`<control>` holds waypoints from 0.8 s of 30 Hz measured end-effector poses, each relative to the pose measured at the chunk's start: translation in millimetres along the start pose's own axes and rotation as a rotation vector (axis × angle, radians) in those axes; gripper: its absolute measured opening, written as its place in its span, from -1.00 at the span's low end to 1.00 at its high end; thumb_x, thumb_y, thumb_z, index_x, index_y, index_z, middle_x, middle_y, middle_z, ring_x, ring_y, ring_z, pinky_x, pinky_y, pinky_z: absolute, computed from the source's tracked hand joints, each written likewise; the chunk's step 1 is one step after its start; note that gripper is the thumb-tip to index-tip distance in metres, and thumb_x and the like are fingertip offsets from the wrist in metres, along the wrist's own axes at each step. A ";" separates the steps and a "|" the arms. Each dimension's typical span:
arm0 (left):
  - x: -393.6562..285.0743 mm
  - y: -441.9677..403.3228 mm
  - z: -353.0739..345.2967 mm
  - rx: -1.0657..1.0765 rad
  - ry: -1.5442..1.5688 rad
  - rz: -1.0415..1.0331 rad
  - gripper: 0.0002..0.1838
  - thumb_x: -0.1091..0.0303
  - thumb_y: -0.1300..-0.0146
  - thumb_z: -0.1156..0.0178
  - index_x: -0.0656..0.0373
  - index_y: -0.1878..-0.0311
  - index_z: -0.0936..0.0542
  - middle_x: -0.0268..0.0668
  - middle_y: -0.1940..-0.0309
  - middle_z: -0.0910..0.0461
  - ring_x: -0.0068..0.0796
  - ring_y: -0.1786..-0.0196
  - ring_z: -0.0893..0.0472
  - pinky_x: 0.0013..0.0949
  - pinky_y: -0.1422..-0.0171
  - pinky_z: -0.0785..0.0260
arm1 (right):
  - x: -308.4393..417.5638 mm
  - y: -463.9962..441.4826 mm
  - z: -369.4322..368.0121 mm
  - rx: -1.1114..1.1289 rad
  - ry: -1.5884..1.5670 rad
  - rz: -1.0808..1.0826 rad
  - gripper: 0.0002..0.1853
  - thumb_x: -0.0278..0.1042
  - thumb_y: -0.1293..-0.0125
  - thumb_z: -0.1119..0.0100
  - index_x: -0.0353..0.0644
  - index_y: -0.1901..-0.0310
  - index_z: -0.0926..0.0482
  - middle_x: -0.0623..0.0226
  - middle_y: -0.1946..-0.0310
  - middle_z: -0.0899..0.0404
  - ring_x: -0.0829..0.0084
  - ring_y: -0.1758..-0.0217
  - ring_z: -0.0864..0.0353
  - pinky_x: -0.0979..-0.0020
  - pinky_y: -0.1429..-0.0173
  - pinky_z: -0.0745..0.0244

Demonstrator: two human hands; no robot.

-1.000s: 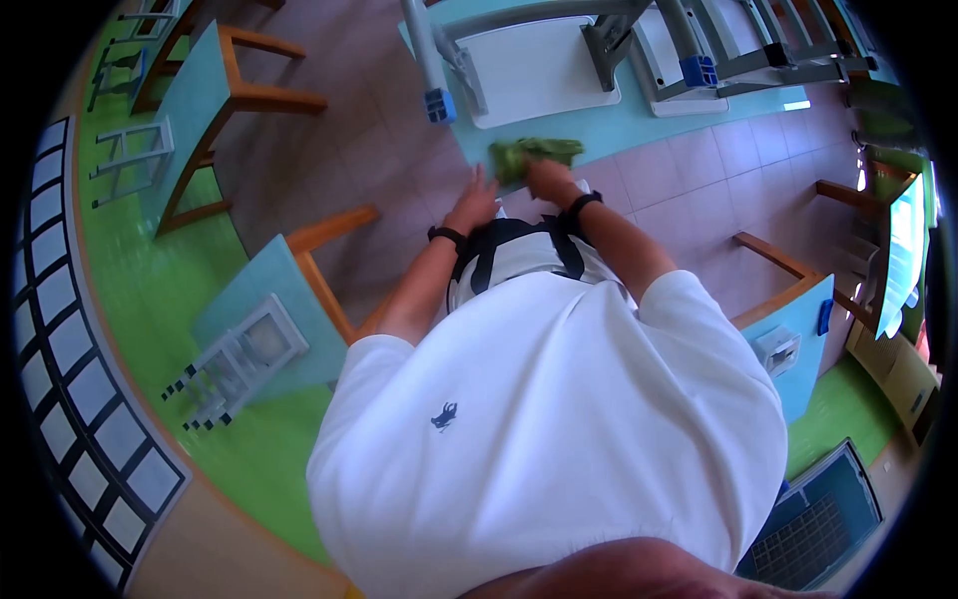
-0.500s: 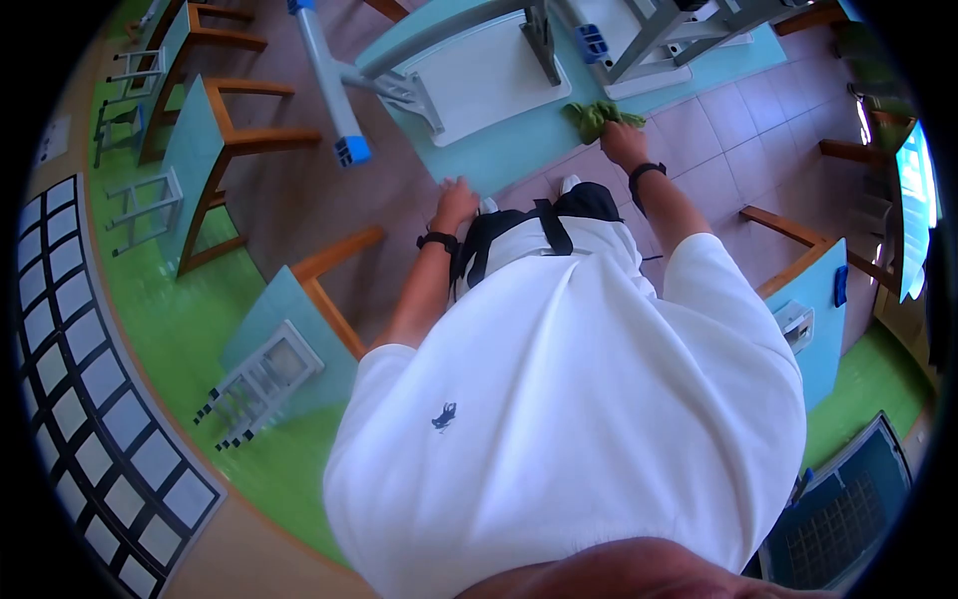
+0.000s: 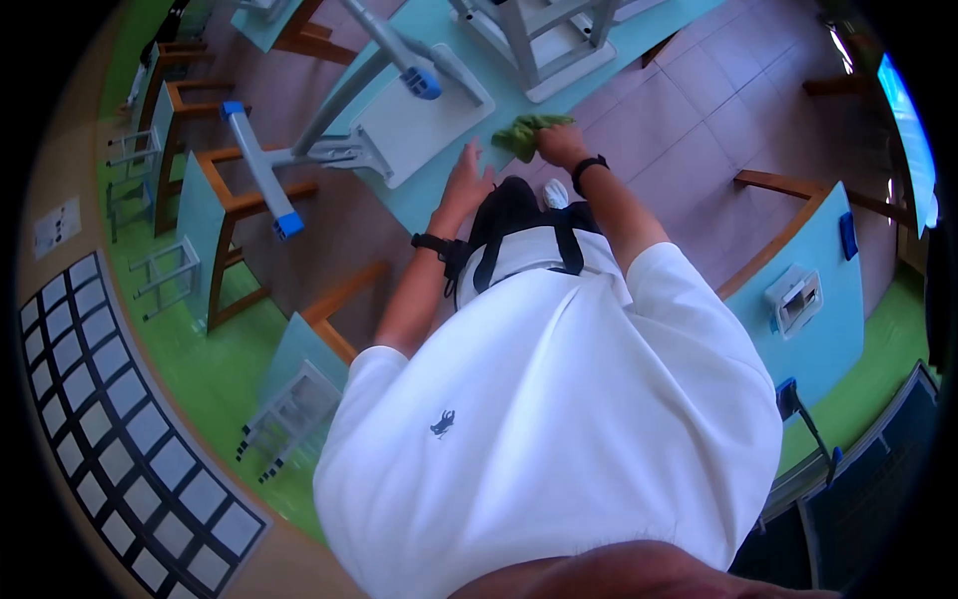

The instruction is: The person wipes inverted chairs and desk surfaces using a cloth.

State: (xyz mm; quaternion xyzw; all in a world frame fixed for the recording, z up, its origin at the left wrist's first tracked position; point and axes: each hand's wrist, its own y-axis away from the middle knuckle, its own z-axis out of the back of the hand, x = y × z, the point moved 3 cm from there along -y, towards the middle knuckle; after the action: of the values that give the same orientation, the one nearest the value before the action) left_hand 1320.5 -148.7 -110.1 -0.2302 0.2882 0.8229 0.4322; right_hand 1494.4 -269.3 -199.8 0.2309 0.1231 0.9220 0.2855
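A person wears a loose white short-sleeved shirt, creased down the front, with a small dark horse-and-rider emblem left of centre in the frame. Dark bands circle both wrists, the left band near a bulky black piece and the right band slimmer. Black straps cross pale fabric at the waist, above black legwear and a white shoe, upper centre.
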 end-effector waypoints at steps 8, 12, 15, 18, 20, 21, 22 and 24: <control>-124.6 -77.3 41.3 -0.473 0.527 -0.342 -0.25 0.45 -0.19 -0.25 0.23 -0.37 -0.07 -0.04 -0.21 -0.33 -0.20 -0.26 -0.40 -0.19 -0.19 -0.42 | -54.9 1.2 34.7 -0.187 0.210 -0.168 -0.84 -0.28 -0.16 -0.11 0.02 0.38 -0.71 0.39 0.37 -0.70 0.28 0.09 -0.63 0.22 0.19 -0.52; -148.5 -109.5 51.4 -0.582 0.571 -0.353 -0.08 0.24 -0.10 -0.42 0.22 -0.39 -0.03 -0.04 -0.29 -0.18 -0.17 -0.35 -0.23 -0.06 -0.38 -0.20 | -32.2 14.2 11.4 -0.264 0.122 -0.117 -0.86 -0.30 -0.15 -0.10 -0.02 0.36 -0.67 0.35 0.31 -0.65 0.25 0.06 -0.61 0.14 0.20 -0.53; -164.9 -124.1 60.1 -0.598 0.576 -0.405 -0.06 0.18 -0.07 -0.44 0.27 -0.35 -0.05 -0.03 -0.26 -0.14 -0.14 -0.34 -0.22 -0.07 -0.41 -0.14 | -41.6 17.4 8.8 -0.354 0.014 -0.099 -0.86 -0.33 -0.16 -0.08 -0.06 0.33 -0.64 0.31 0.26 -0.62 0.23 0.03 -0.60 0.09 0.19 -0.53; -165.4 -136.7 61.2 -0.662 0.579 -0.380 -0.08 0.17 -0.06 -0.45 0.31 -0.33 -0.08 -0.03 -0.22 -0.14 -0.15 -0.28 -0.25 -0.09 -0.37 -0.21 | -67.5 12.6 17.5 -0.376 -0.023 -0.135 -0.86 -0.33 -0.15 -0.07 -0.06 0.32 -0.63 0.30 0.25 -0.62 0.23 0.02 -0.59 0.12 0.19 -0.52; -166.8 -139.4 66.4 -0.831 0.406 -0.445 -0.12 0.15 -0.05 -0.45 0.30 -0.29 -0.13 -0.06 -0.19 -0.14 -0.19 -0.25 -0.26 -0.13 -0.35 -0.23 | -86.3 4.0 27.7 -0.378 -0.032 -0.161 -0.87 -0.31 -0.15 -0.09 -0.05 0.34 -0.63 0.30 0.27 -0.63 0.24 0.02 -0.59 0.14 0.20 -0.51; -168.6 -141.0 66.9 -0.831 0.470 -0.472 -0.19 0.16 -0.09 -0.42 0.28 -0.25 -0.17 -0.12 -0.13 -0.21 -0.21 -0.19 -0.32 -0.16 -0.33 -0.24 | -93.9 1.8 33.5 -0.345 -0.062 -0.170 -0.85 -0.33 -0.14 -0.06 -0.05 0.32 -0.63 0.27 0.27 -0.64 0.20 0.04 -0.59 0.11 0.21 -0.53; -170.0 -140.4 68.6 -0.841 0.478 -0.452 -0.19 0.16 -0.09 -0.42 0.28 -0.25 -0.17 -0.12 -0.13 -0.21 -0.21 -0.19 -0.32 -0.16 -0.33 -0.24 | -101.9 1.0 41.0 -0.313 -0.085 -0.177 -0.84 -0.35 -0.14 -0.04 -0.06 0.31 -0.63 0.24 0.28 -0.65 0.16 0.07 -0.60 0.09 0.22 -0.55; -175.8 -142.8 70.2 -0.664 0.648 -0.467 -0.29 0.17 -0.15 -0.38 0.17 -0.23 -0.18 -0.08 -0.26 -0.16 -0.22 -0.25 -0.33 -0.17 -0.33 -0.29 | -115.8 -2.2 54.2 -0.293 -0.042 -0.155 -0.84 -0.34 -0.14 -0.05 -0.06 0.31 -0.63 0.22 0.28 -0.65 0.16 0.08 -0.60 0.10 0.23 -0.55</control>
State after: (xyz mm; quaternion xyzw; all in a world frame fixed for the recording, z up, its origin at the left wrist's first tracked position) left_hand 1523.4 -137.4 12.0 -0.6559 0.0716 0.6381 0.3968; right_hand 1606.9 -329.9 -195.1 0.1961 -0.0011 0.9002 0.3888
